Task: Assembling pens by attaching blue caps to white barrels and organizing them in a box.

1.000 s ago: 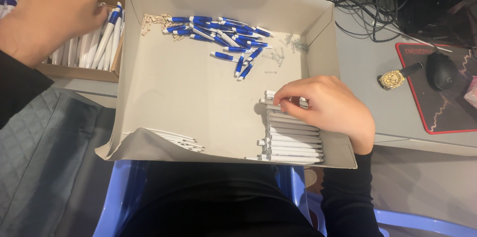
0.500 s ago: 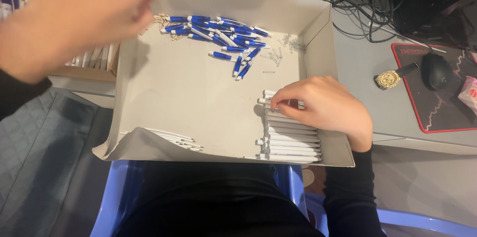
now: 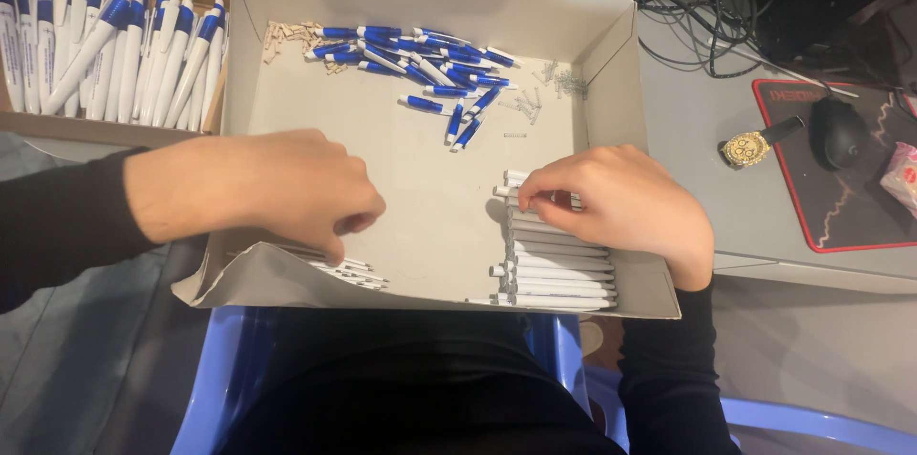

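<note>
Hands (image 3: 277, 190) on white pen barrels (image 3: 559, 264)

A pink wrapped packet (image 3: 901, 178) lies at the right edge, on the red-edged mat (image 3: 812, 216).

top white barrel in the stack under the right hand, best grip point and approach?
Take the top white barrel at its left end, which pokes out past the right hand toward the tray's bare middle. Come from the left and above: the tray wall and the hand close off the right, and the other barrels lie tight below.
</note>
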